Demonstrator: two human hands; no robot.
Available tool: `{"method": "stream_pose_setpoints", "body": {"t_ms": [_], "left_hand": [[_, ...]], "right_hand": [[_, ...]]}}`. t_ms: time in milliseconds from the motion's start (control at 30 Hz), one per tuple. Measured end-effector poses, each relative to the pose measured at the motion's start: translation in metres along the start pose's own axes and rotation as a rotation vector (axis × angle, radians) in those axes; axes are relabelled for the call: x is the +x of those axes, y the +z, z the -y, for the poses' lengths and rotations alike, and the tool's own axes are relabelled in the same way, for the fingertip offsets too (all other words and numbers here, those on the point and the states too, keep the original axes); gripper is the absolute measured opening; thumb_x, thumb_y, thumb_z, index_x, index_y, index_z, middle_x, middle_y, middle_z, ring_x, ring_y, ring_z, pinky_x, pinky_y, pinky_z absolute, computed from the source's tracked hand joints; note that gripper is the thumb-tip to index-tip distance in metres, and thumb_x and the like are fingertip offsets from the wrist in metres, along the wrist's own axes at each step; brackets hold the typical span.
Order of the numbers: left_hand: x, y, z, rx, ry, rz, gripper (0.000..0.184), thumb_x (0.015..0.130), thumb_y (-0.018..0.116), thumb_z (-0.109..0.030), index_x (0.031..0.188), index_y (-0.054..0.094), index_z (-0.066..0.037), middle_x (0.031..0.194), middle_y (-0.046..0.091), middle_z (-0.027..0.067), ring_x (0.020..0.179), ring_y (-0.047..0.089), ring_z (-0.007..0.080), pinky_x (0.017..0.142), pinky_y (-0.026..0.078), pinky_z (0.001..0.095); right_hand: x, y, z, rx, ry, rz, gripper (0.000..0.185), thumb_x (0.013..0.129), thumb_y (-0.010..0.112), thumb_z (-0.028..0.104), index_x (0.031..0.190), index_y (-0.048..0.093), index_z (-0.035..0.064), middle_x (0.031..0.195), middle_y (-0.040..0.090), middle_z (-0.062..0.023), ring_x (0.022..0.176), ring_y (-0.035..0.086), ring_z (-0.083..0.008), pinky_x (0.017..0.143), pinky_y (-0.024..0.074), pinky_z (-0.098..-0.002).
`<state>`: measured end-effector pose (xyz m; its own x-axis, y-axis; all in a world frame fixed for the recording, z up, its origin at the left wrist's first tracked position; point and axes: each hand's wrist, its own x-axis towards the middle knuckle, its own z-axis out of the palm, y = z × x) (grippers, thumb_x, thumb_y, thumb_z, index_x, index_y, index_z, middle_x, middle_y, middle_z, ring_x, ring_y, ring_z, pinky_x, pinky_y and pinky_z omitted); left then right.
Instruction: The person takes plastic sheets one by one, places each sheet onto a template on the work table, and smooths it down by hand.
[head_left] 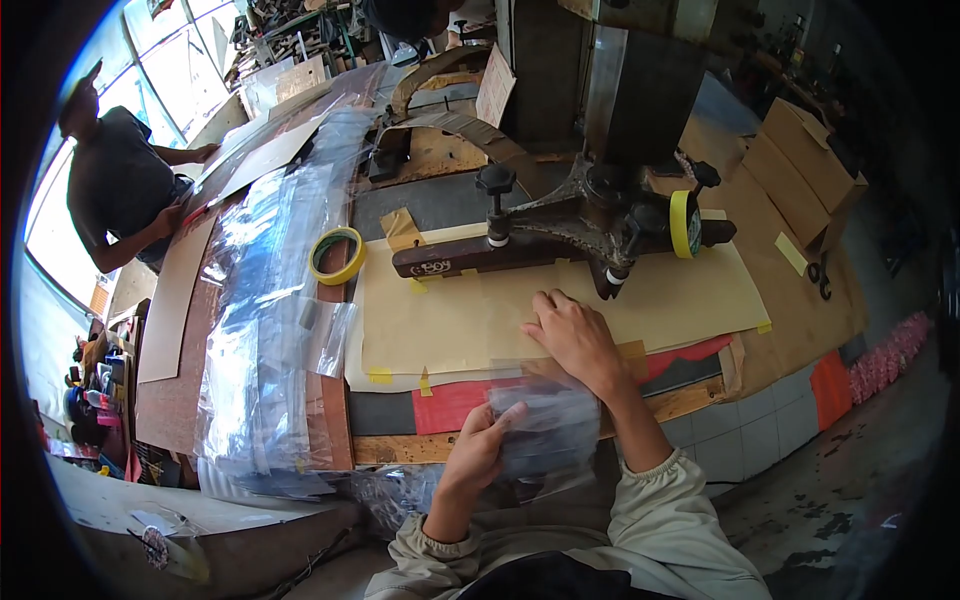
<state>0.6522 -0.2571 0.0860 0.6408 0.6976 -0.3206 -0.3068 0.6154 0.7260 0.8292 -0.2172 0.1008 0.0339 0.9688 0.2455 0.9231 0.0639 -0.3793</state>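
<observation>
My left hand [475,455] is closed on clear plastic bags [548,425], its thumb on top, at the front edge of the table. The bags look blurred and hang in front of my body. My right hand [578,338] rests on a cream paper sheet [450,325], with its fingers bent, apart and nothing visible in them. Yellow tape pieces [380,375] sit along the sheet's edges. Just beyond my right hand, a dark metal press bar [450,258] spans the sheet. Under the sheet's front edge shows a red strip [460,405].
Yellow tape rolls [337,256] lie left of the sheet and hang on the press. Many clear plastic bags [260,330] cover the left table. Black scissors [820,278] and a cardboard box [800,170] are at right. A person [115,180] stands far left; another is partly visible at top.
</observation>
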Motion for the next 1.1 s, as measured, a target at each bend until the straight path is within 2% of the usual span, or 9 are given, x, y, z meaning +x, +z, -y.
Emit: {"method": "stream_pose_setpoints", "body": {"t_ms": [233,333,533,633,1100], "left_hand": [[0.0001,-0.0017,-0.0003,0.036,0.021,0.014,0.024,0.087,0.05,-0.014,0.103,0.051,0.004,0.094,0.059,0.0084,0.084,0.058,0.0134,0.074,0.047,0.0275],[0.0001,-0.0016,-0.0002,0.038,0.018,0.014,0.024,0.088,0.049,-0.014,0.104,0.051,0.004,0.095,0.059,0.0086,0.085,0.058,0.014,0.075,0.047,0.0276],[-0.0001,-0.0011,0.0003,0.002,0.02,0.027,0.025,0.088,0.049,-0.013,0.104,0.051,0.005,0.096,0.059,0.0092,0.086,0.058,0.0146,0.076,0.047,0.0278],[0.0008,-0.0025,0.0011,-0.008,0.015,0.033,0.025,0.088,0.049,-0.013,0.104,0.051,0.005,0.096,0.059,0.0094,0.086,0.057,0.0144,0.076,0.047,0.0277],[-0.0011,-0.0018,-0.001,0.035,0.01,0.022,0.025,0.088,0.049,-0.014,0.104,0.051,0.005,0.096,0.059,0.0093,0.087,0.057,0.0146,0.077,0.047,0.0279]], "right_hand": [[-0.0008,0.0004,-0.0007,-0.009,-0.004,0.015,0.024,0.078,0.058,0.024,0.078,0.054,0.0005,0.082,0.053,-0.0147,0.077,0.057,-0.032,0.065,0.0465,-0.0399],[0.0002,-0.0057,0.0034,-0.03,0.007,0.062,0.023,0.077,0.059,0.021,0.08,0.057,-0.0016,0.085,0.057,-0.0169,0.079,0.059,-0.0298,0.067,0.0479,-0.0378],[-0.0006,-0.0037,0.003,-0.099,0.052,0.119,0.027,0.079,0.057,0.026,0.07,0.062,0.0008,0.066,0.06,-0.0182,0.067,0.061,-0.0325,0.062,0.0478,-0.0395],[-0.0009,-0.001,0.0008,-0.103,0.031,0.086,0.03,0.08,0.055,0.027,0.068,0.062,0.0011,0.062,0.059,-0.0185,0.064,0.061,-0.0324,0.061,0.048,-0.0394],[-0.0002,0.0,0.0001,-0.113,0.035,0.1,0.03,0.08,0.055,0.028,0.068,0.062,0.0009,0.061,0.059,-0.0184,0.063,0.061,-0.0326,0.059,0.0485,-0.0389]]}}
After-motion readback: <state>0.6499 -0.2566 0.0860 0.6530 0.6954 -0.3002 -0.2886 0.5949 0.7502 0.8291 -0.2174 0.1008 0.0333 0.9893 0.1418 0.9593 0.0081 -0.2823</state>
